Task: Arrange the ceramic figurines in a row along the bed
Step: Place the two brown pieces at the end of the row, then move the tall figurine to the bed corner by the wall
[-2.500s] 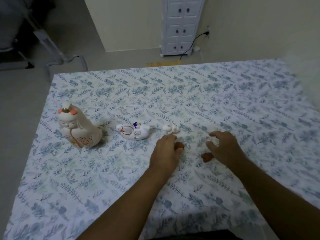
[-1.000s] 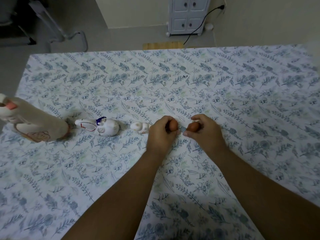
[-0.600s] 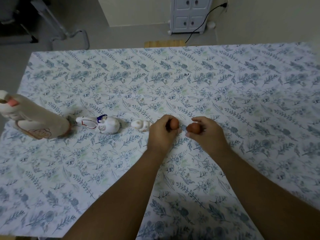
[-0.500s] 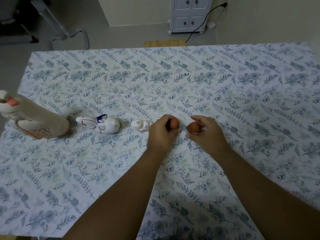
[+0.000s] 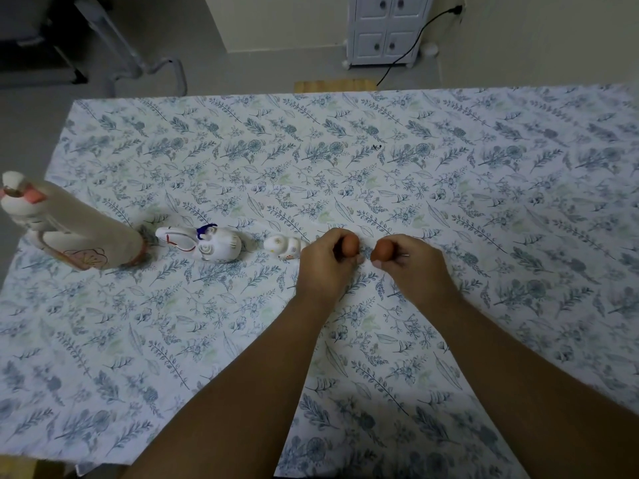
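Note:
On the floral bed sheet [image 5: 345, 160] stands a line of figurines. At the far left is a large cream cat figurine [image 5: 74, 233] with orange ears. To its right lies a white rabbit figurine [image 5: 207, 245] with blue and red marks, then a small white rabbit figurine [image 5: 283, 247]. My left hand [image 5: 323, 267] is shut on a small brown figurine [image 5: 350, 244], low on the sheet just right of the small rabbit. My right hand [image 5: 411, 267] is shut on a second brown figurine [image 5: 383, 249], a short gap to the right of the first.
Beyond the bed's far edge are a white drawer cabinet [image 5: 387, 27] with a black cable [image 5: 411, 46], a wooden board [image 5: 333, 85] on the floor, and a metal frame [image 5: 138, 60] at the back left. The bed's left edge runs beside the cat figurine.
Both hands came together in the line, each carrying a brown figurine. Over the last half second they have stayed almost still. The view tilted down and shifted, putting the cat at the left edge.

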A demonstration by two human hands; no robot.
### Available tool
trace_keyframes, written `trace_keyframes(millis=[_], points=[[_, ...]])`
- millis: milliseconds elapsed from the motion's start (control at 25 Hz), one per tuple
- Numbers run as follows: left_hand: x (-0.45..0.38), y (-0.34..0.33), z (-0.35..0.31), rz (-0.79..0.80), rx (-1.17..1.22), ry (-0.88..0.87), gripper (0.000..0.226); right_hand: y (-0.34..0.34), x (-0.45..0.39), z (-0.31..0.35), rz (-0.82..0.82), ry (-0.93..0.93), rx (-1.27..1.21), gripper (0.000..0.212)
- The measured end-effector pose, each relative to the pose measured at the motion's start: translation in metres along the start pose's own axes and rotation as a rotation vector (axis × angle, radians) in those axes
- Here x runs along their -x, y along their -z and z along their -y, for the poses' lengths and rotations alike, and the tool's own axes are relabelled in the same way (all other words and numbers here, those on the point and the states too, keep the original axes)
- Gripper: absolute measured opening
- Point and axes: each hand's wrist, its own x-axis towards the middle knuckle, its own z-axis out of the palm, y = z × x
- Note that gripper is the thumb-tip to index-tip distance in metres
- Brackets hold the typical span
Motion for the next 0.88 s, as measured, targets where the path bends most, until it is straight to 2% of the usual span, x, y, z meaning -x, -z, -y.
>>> trace_keyframes(millis=[200, 320, 400, 480, 520, 680, 880], points=[[0.001, -0.001, 0.001, 0.014, -0.019, 0.004, 0.028, 0.000, 0.002, 0.000, -0.029, 0.062, 0.107, 0.023], [0.003, -0.001, -0.003, 0.006, -0.045, 0.003, 0.048, 0.001, 0.002, -0.001, -0.023, 0.053, 0.075, 0.025], [0.007, 0.001, -0.007, 0.010, -0.062, -0.011, 0.061, 0.004, 0.004, 0.004, -0.001, 0.002, 0.080, 0.044], [0.015, 0.008, -0.011, 0.017, -0.066, -0.029, 0.063, 0.007, 0.009, 0.008, 0.038, -0.013, 0.134, 0.068], [0.020, 0.012, -0.014, 0.012, -0.076, -0.052, 0.060, 0.008, 0.012, 0.011, 0.040, -0.006, 0.164, 0.073], [0.047, 0.034, -0.022, -0.052, -0.186, -0.154, 0.053, 0.006, 0.029, 0.036, -0.053, 0.176, 0.375, 0.061], [0.072, 0.095, -0.015, -0.167, -0.332, -0.198, 0.059, -0.039, 0.049, 0.092, 0.016, 0.389, 0.555, 0.057]])
